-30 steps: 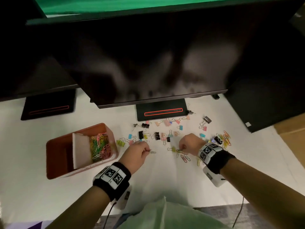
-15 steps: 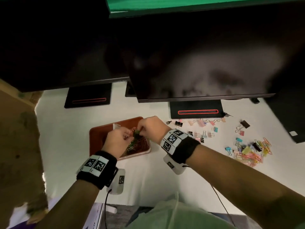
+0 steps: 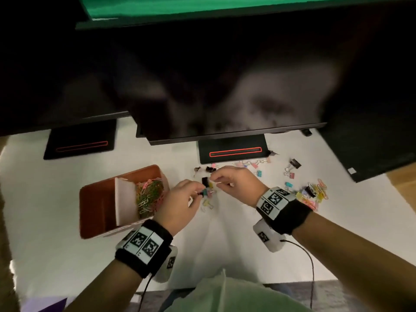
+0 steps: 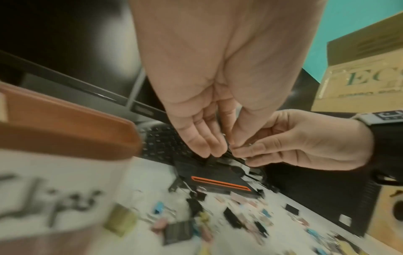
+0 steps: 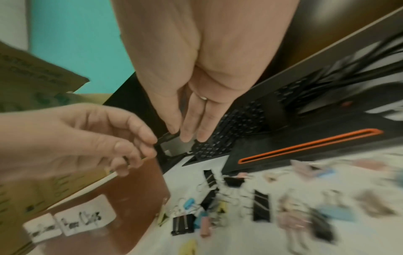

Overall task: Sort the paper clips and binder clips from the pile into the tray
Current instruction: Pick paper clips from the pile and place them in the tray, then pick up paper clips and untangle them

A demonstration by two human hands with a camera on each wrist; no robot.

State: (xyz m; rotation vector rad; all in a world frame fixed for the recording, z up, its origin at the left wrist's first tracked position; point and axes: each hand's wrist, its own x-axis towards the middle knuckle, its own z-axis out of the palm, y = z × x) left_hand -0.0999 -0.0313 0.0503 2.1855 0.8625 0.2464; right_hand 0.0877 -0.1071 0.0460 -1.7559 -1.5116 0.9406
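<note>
The brown tray (image 3: 99,188) stands at the left, and its right compartment holds coloured paper clips (image 3: 149,197). Just right of it my left hand (image 3: 198,194) and right hand (image 3: 215,180) meet fingertip to fingertip above a cluster of binder clips (image 3: 208,204). In the right wrist view both hands pinch a small dark binder clip (image 5: 166,137) between them, and blur hides its details. More binder clips (image 3: 254,164) lie by the monitor stand. Mixed paper clips and binder clips (image 3: 313,192) are heaped behind my right wrist.
Two dark monitors overhang the back of the white table on black stands (image 3: 231,152) (image 3: 78,146). A black box (image 3: 371,154) fills the far right. A cable (image 3: 311,266) trails from my right wrist. A cardboard box (image 4: 359,74) stands off to one side.
A second ago both hands were picking paper clips from the table. Half a second ago they were over the tray's paper-clip compartment. Now they are back to the right of the tray over the binder clips.
</note>
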